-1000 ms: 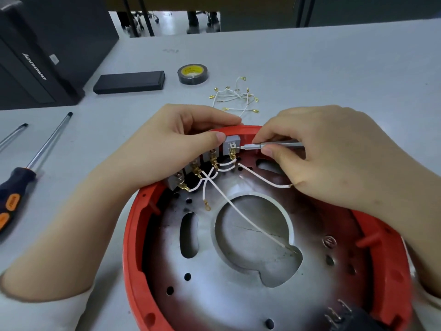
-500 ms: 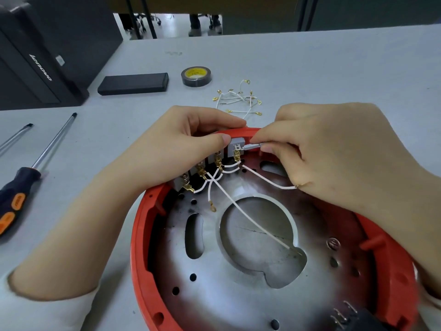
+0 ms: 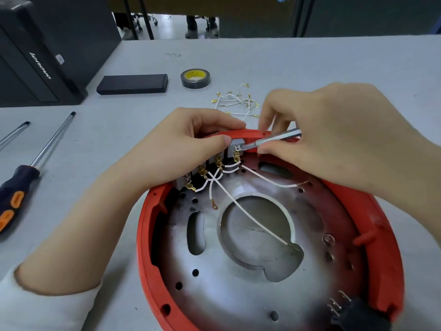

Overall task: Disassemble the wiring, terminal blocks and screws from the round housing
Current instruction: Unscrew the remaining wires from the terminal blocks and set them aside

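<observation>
Housing [image 3: 381, 225] first: your round red shell with its metal plate [image 3: 238, 283] sits on the grey desk [image 3: 310, 68] right in front of you, filling the lower middle of the view. Far left, a black computer case [image 3: 35, 56] stands on the desk's back corner.

Your left hand [image 3: 176, 151] comes in over the rim, thumb and fingers curled, pinching the grey terminal blocks [image 3: 235, 149] at the far edge of the housing. Your right hand [image 3: 334, 144] is curled round a slim metal screwdriver [image 3: 274, 138], held low and nearly level, its tip right at the face of the end block, just beside your left thumb.

Left of the housing lies a big screwdriver [image 3: 28, 170] with a black and orange handle, and beside it a second shaft [image 3: 14, 132] runs off the edge of the view. Beyond your hands, a flat black box [image 3: 132, 84] and a roll of black tape [image 3: 195, 78] sit near each other.

White wires [image 3: 250, 218] with brass lugs fan out from the blocks across the plate; one long lead reaches the notch of the big centre hole. A loose heap of wires [image 3: 236, 101] rests on the desk just behind the rim. A black connector [image 3: 353, 314] with pins shows at the lower right, blurred.
</observation>
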A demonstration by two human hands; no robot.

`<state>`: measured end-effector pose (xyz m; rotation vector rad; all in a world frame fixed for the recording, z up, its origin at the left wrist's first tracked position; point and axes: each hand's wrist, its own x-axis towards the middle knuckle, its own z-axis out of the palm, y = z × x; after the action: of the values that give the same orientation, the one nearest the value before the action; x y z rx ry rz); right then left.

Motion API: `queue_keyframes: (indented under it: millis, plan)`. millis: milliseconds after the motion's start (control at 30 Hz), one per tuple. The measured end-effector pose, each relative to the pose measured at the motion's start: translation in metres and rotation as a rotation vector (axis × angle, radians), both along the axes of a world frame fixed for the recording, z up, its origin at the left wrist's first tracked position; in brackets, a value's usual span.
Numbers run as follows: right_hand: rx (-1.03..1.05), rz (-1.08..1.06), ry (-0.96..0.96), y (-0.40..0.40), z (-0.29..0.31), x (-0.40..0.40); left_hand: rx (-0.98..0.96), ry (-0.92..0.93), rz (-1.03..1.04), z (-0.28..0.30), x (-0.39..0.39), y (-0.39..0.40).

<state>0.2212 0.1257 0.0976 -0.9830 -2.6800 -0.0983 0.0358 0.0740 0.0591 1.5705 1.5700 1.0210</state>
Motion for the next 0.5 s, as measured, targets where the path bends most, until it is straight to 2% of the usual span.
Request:
queue_keyframes:
  millis: [233,500]
  plan:
    - [-0.226,0.006,0.208,0.004,-0.002,-0.004,0.017,0.059,-0.039,0.002,0.001,-0.002]
    - [-0.614,0.119,0.500,0.015,-0.013,-0.001,0.019,0.068,0.000,0.002,0.002,-0.001]
